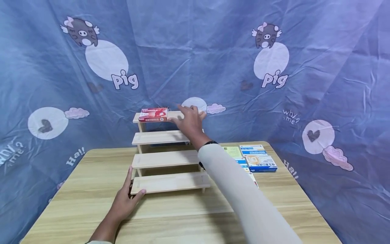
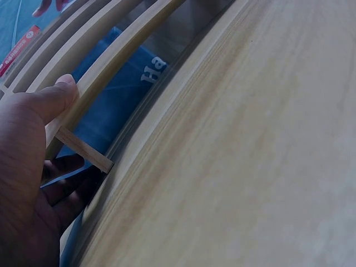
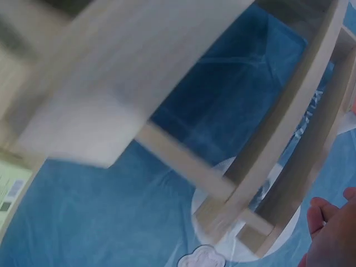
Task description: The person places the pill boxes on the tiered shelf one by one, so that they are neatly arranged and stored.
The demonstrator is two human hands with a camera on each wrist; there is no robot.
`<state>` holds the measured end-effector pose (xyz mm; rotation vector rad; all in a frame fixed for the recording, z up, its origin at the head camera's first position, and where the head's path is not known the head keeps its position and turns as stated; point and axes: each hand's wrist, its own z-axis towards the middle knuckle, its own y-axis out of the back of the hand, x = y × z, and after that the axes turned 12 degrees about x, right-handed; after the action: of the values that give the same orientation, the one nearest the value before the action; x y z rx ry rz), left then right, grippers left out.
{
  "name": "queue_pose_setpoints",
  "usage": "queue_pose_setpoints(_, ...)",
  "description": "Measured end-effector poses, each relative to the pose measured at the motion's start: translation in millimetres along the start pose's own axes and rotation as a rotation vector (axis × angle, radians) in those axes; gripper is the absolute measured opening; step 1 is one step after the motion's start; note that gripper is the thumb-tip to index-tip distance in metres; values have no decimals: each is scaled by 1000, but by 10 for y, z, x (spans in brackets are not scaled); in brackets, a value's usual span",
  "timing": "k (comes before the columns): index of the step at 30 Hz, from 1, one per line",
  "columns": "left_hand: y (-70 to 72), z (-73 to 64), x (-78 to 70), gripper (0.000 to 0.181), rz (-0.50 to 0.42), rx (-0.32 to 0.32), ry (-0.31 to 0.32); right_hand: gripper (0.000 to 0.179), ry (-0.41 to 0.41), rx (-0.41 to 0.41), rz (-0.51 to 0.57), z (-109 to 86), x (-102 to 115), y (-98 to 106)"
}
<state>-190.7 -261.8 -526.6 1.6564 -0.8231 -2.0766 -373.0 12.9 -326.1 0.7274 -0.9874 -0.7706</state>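
Observation:
A light wooden stepped shelf (image 1: 167, 159) stands on the table, its several boards rising toward the back. My left hand (image 1: 123, 201) grips the left end of the lowest board. In the left wrist view its thumb (image 2: 58, 97) lies on the board, and the other fingers reach in underneath. On the left part of the top board lies a red medicine box (image 1: 153, 114). To the right of that box, my right hand (image 1: 191, 123) is over the top board with fingers spread and nothing visible in it. The right wrist view catches only part of this hand (image 3: 336, 233).
On the table (image 1: 100, 169) right of the shelf lie several boxes, among them a blue and white box (image 1: 260, 163) and a light green box (image 1: 233, 151). My right forearm partly hides them. A blue printed cloth (image 1: 195, 61) hangs behind and around the table.

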Motion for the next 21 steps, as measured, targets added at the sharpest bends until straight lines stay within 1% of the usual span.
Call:
queue_pose_setpoints(6,-6,-14,7,109,-1,-5,-5,82,54,-13,17,-148,-263,99)
queue_pose_setpoints(9,-2,-15,-4,109,-5,-4,-7,83,63,-41,9,-201,-371,171)
queue_pose_setpoints(13,-11,-11,-30,109,-13,6,1,86,52,-51,17,-284,-526,265)
queue_pose_setpoints(15,-19,-6,-30,109,-15,15,8,87,47,-56,39,-334,-602,304)
queue_pose_setpoints(18,-17,0,-27,108,-22,34,22,87,60,-81,90,-414,-705,361)
queue_pose_setpoints(21,11,-15,-33,108,-15,33,33,84,81,-98,125,-489,-787,400)
